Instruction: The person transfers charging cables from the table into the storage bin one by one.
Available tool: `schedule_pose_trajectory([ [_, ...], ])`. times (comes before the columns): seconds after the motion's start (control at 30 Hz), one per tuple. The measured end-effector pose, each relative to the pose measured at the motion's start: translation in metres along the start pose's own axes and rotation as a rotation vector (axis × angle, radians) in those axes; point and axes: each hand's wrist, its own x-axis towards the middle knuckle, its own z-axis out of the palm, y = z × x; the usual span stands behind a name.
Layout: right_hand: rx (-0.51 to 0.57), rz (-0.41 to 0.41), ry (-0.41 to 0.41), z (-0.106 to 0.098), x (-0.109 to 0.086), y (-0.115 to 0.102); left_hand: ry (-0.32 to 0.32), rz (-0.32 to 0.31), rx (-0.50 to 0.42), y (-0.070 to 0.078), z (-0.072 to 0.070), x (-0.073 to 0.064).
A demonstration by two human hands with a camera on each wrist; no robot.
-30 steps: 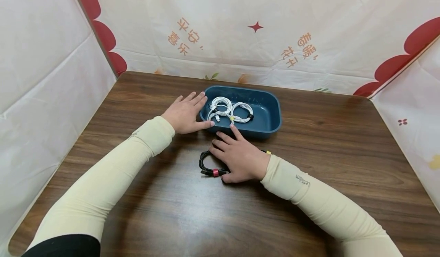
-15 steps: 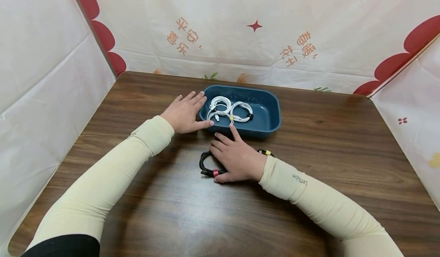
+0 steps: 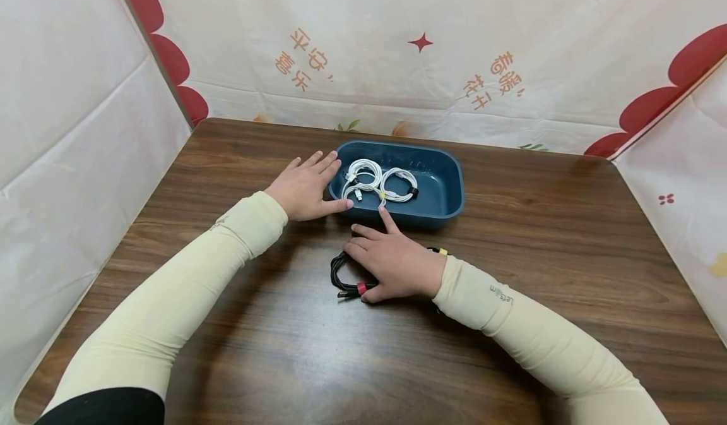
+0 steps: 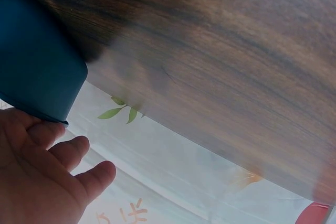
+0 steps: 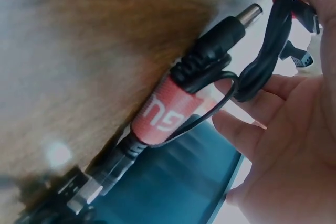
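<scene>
In the head view, my right hand [image 3: 400, 264] holds a coiled black cable [image 3: 338, 272] by its edge, thumb beside a red cable tie [image 3: 361, 288]. The right wrist view shows the bundle [image 5: 273, 40] between thumb and fingers, with a barrel plug [image 5: 220, 35] sticking out past the red tie [image 5: 165, 111]. One outer finger reaches the near rim of a blue plastic bin [image 3: 434, 218]. My left hand [image 3: 303, 188] rests against the bin's left end, fingers spread; the left wrist view shows fingertips at its rim [image 4: 58, 121]. White coiled cables [image 3: 366, 167] lie inside the bin.
A yellow cable tie [image 3: 443, 252] on a black cable shows behind my right wrist; whether it is a separate cable is hidden. The brown wooden table [image 3: 272, 362] ends at a printed cloth backdrop [image 3: 363, 46], with white cloth at both sides.
The black cable has shifted and turned slightly under my right hand, its plug end now nearer me. The fingers have drawn in a little. My left hand and the bin keep their places.
</scene>
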Motion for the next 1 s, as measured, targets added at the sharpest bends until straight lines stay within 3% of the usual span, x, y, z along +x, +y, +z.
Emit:
schedule_pose_trajectory([
  [0.5, 0.017, -0.005, 0.089, -0.008, -0.013, 0.007, 0.009, 0.002, 0.001, 0.001, 0.001, 0.0],
  [1.0, -0.063, 0.048, 0.187, -0.042, -0.024, 0.027, 0.018, 0.003, -0.006, 0.001, 0.001, -0.001],
])
